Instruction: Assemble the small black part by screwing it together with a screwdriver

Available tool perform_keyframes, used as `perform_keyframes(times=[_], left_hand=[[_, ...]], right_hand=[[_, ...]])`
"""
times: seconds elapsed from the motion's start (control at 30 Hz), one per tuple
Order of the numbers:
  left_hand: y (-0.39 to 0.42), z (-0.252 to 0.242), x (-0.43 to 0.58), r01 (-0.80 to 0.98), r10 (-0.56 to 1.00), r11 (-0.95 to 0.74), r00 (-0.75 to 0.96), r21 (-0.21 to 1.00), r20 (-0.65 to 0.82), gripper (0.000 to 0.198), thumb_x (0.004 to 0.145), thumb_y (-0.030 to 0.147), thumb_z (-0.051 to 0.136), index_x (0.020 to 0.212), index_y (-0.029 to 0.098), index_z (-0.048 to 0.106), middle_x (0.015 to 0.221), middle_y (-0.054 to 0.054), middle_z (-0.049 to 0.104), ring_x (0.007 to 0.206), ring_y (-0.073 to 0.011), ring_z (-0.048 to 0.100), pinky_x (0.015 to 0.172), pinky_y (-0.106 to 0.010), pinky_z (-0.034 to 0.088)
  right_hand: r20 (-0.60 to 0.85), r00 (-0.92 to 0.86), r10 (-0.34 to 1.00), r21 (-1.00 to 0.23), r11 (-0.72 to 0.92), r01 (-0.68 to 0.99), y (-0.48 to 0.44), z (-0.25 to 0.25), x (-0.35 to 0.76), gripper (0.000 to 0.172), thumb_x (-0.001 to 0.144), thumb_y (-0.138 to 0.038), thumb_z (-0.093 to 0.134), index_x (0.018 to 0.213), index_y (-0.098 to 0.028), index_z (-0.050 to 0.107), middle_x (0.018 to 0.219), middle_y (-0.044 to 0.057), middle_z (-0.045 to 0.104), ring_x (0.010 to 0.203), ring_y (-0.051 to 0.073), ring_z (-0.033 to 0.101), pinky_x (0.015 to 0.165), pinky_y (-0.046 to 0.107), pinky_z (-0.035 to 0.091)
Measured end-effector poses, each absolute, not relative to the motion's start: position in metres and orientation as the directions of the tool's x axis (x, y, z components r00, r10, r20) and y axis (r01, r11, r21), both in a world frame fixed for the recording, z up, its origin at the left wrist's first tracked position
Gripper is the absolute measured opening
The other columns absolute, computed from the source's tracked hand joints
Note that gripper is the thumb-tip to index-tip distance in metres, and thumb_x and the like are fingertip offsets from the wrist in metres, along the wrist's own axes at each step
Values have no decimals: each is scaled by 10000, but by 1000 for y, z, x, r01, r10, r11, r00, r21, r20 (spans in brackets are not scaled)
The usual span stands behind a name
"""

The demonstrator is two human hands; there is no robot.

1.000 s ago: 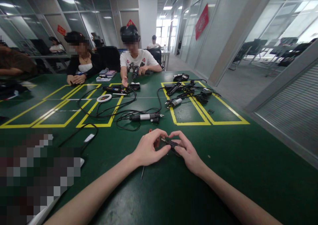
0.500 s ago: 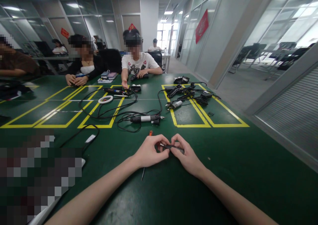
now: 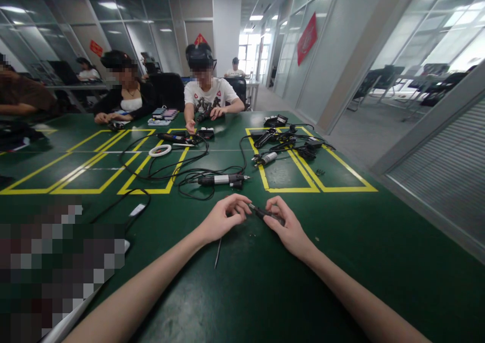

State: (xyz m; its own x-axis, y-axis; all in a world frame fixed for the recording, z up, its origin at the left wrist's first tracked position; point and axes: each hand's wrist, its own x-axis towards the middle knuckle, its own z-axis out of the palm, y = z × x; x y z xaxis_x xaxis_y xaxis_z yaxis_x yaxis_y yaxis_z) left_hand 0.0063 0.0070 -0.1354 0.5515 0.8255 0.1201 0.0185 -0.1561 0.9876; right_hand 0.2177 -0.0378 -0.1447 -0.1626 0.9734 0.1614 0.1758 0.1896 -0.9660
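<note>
My right hand point(image 3: 286, 224) is closed round a slim dark tool point(image 3: 261, 212), whose metal tip points up and to the left. Near that tip is my left hand point(image 3: 226, 215), its fingers curled and partly apart; I cannot make out anything in them. A thin metal shaft point(image 3: 217, 254) lies on the green table below my left hand, which hides its upper end. Beyond both hands rests a silver and black pen-shaped tool point(image 3: 221, 180) with a black cable. Tiny light bits point(image 3: 252, 235) are on the table between my hands.
Yellow tape point(image 3: 291, 190) marks the table point(image 3: 341, 262). Black cables and tools, including a silver-bodied one point(image 3: 267, 158), lie at the back right. A white ring point(image 3: 159, 151) is at the back left. Across the table sits a person point(image 3: 206, 93) with one hand out, beside another person point(image 3: 129, 100).
My hands have moved apart, the left one off the dark tool. My right hand still holds it, now with its tip raised. The orange-handled end of the thin shaft is now hidden.
</note>
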Motion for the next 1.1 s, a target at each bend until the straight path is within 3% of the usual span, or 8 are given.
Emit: perform_keyframes(times=[0.13,0.27,0.53,0.67,0.87,1.1], left_hand=[[8,-129,6,40,833,-62,552,997,30,395,767,306,767,1103,123,672,851,-19,692,745,-117,608,739,-253,480],[11,-127,3,70,848,-1,528,998,-36,411,702,351,866,1000,111,715,827,-22,707,714,-108,605,694,-233,466],[19,-130,-3,26,869,59,491,998,-65,416,623,350,913,920,124,728,789,-10,700,698,-106,602,701,-235,467],[19,-130,-3,47,882,59,466,997,-74,431,676,391,884,992,134,741,805,-5,688,673,-99,575,669,-230,455],[19,-129,-3,4,870,17,494,1000,-17,448,707,437,883,1002,137,730,961,-50,726,880,-158,648,849,-275,497],[27,-123,-15,77,733,18,677,997,-66,378,757,341,856,1053,136,742,1015,-74,771,923,-174,691,939,-324,513]], right_hand=[[177,-163,971,-963,205,173,-40,-144,212,282,856,-417,704,961,-249,503,809,-26,553,726,165,560,676,289,437],[154,-167,974,-965,185,187,-40,-146,209,286,835,-395,729,971,-245,527,825,-19,559,740,170,557,663,291,439],[147,-193,970,-959,188,213,-39,-146,209,274,823,-358,728,1000,-244,554,886,3,630,709,159,554,632,292,449],[170,-212,962,-947,219,235,-40,-144,207,235,839,-339,701,1000,-245,557,908,14,650,754,174,587,675,310,471],[213,-230,950,-889,286,358,-38,-145,201,196,846,-328,699,946,-253,549,904,12,692,872,216,664,773,352,484],[306,-257,917,-821,391,416,-34,-153,202,176,856,-236,607,1030,-243,579,1070,62,671,1046,241,657,901,404,516]])
